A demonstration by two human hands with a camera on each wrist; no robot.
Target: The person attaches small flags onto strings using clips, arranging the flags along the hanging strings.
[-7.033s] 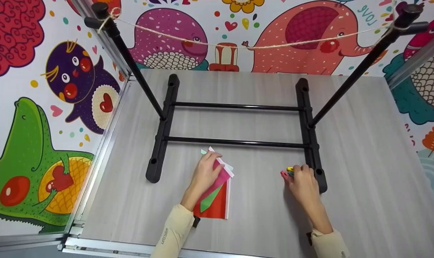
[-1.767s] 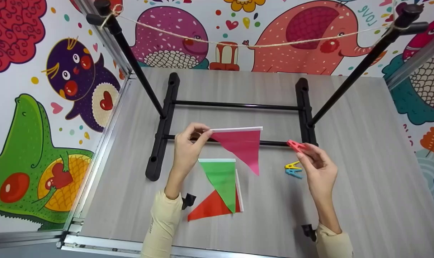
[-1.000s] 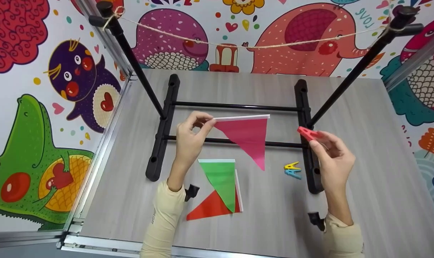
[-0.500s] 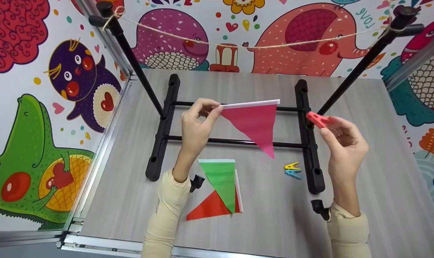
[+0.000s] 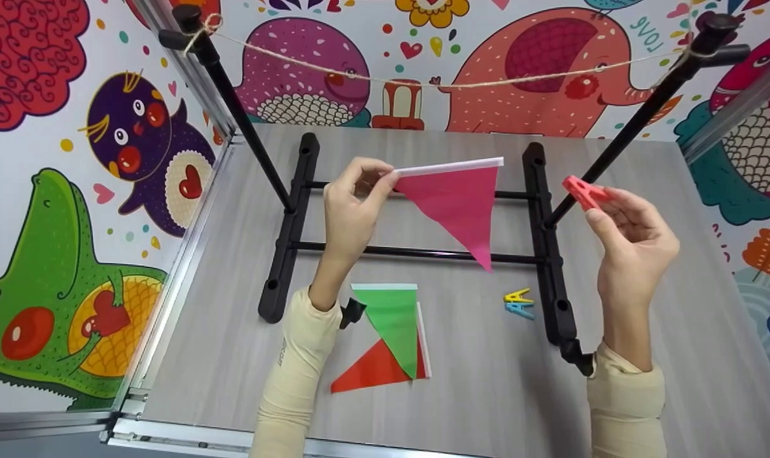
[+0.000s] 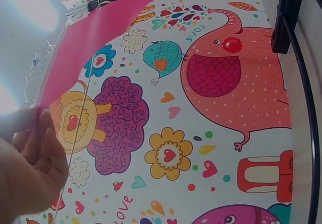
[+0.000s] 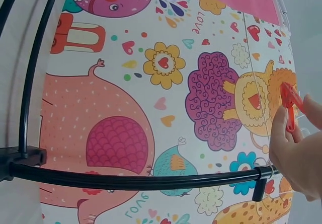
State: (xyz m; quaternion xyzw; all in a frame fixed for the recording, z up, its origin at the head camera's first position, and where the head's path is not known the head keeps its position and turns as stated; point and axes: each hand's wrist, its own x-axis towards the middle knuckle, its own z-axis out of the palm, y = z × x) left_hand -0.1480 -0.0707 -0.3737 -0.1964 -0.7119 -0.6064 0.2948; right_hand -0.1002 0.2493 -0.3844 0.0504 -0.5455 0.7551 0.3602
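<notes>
My left hand [image 5: 353, 207] pinches the left end of the white top edge of a pink triangular pennant [image 5: 458, 200]. The pennant hangs in the air over the frame's crossbars, its tip pointing down. In the left wrist view the pink pennant [image 6: 75, 48] stretches up from the fingertips. My right hand [image 5: 636, 248] holds a red clothespin [image 5: 585, 193] between thumb and fingers, beside the right post. The right wrist view shows the red clothespin [image 7: 289, 103] in the fingers. Behind and above, a thin string [image 5: 385, 79] runs between the two posts.
A black rack has a left post [image 5: 245, 127], a right post [image 5: 633, 133] and two low crossbars [image 5: 423, 253]. On the table [image 5: 461, 394] lie a green pennant [image 5: 394, 318] overlapping a red pennant [image 5: 372, 369]. Yellow [image 5: 518, 295] and blue clothespins [image 5: 520, 310] lie nearer the right foot.
The pink pennant was lifted off the other pennants and the red clothespin picked from the table group. Over the last second both hands have risen towards the string, the right also moving right.
</notes>
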